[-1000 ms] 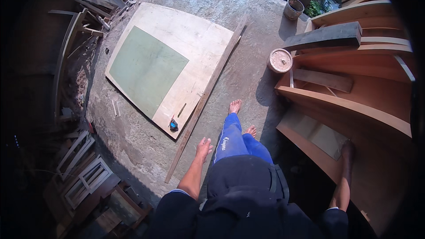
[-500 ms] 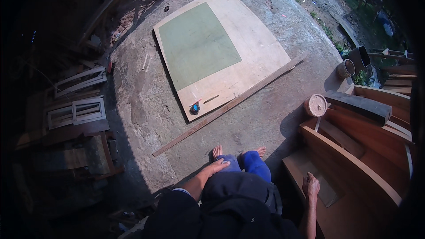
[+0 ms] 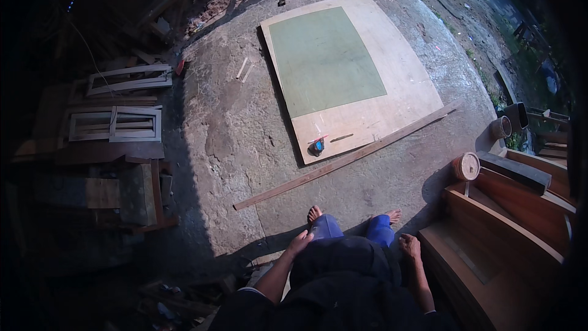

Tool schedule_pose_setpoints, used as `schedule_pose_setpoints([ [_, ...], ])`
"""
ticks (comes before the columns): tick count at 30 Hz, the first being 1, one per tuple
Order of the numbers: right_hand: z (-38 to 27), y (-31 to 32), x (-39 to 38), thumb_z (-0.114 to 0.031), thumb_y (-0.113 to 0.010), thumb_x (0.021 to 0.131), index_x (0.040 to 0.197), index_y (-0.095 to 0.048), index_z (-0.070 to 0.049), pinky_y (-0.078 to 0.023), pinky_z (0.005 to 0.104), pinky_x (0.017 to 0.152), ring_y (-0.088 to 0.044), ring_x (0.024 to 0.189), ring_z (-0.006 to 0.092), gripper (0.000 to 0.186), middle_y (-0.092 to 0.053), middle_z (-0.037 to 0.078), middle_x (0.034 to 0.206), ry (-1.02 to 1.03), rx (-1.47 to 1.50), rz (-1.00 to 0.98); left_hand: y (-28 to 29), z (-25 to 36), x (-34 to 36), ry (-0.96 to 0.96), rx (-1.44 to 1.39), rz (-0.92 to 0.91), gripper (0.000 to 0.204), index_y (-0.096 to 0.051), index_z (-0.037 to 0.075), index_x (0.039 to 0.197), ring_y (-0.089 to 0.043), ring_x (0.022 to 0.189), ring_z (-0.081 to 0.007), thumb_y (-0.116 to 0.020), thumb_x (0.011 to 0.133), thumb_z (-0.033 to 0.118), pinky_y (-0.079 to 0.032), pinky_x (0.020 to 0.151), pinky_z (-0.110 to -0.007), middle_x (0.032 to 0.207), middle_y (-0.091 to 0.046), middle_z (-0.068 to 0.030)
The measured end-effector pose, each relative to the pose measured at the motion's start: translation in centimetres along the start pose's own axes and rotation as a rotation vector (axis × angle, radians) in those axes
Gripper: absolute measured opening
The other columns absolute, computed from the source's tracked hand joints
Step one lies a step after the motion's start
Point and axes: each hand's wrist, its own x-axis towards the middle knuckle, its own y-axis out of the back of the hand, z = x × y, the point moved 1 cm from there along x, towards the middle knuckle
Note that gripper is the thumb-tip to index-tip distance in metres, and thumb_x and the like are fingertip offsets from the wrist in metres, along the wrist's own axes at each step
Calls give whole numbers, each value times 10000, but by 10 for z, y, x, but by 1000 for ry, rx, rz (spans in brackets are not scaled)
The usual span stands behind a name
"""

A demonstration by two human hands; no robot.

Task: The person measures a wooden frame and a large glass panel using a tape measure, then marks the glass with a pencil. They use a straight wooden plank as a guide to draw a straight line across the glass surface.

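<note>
My left hand (image 3: pixel 299 243) is beside my left thigh, fingers loosely extended, with nothing visible in it. On the other side my right hand (image 3: pixel 410 246) hangs beside my right leg, its fingers curled in and no object showing. Both hands are away from the work on the ground. Ahead lies a pale wooden board (image 3: pixel 404 79) with a green rectangular sheet (image 3: pixel 327 61) on it. A blue and black tape measure (image 3: pixel 316 146) sits at the board's near left corner, beside a thin dark pencil-like stick (image 3: pixel 342 138). A long wooden strip (image 3: pixel 343 162) lies along the near edge.
Brown wooden cabinet parts (image 3: pixel 508 227) stand close on my right, with a round lidded bucket (image 3: pixel 467 166) and a second bucket (image 3: pixel 500 127) beyond. White wooden frames (image 3: pixel 116 124) and a timber pile (image 3: pixel 119 199) lie at the left in shadow. Thin sticks (image 3: pixel 242 67) lie on the concrete.
The view has turned left, so the board appears farther right. My right hand has come in from over the cabinet part to beside my leg. My left hand has drawn back from my knee.
</note>
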Motion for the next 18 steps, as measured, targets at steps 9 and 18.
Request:
schedule_pose_setpoints([
  [9, -135, -73, 7, -234, -620, 942, 1240, -661, -20, -578, 336, 595, -703, 748, 199, 369, -710, 96, 925, -302, 511, -195, 134, -90, -83, 159, -850, 424, 172, -545, 180, 895, -506, 590, -64, -563, 1004, 312, -354, 476, -227, 715, -471, 61],
  [18, -271, -137, 56, -217, -583, 901, 1117, -702, -21, -588, 382, 634, -707, 764, 228, 315, -711, 116, 946, -304, 317, -405, 261, -113, 10, 152, -1058, 397, 174, -554, 169, 886, -559, 575, -160, -589, 988, 306, -447, 477, -308, 706, -532, 10],
])
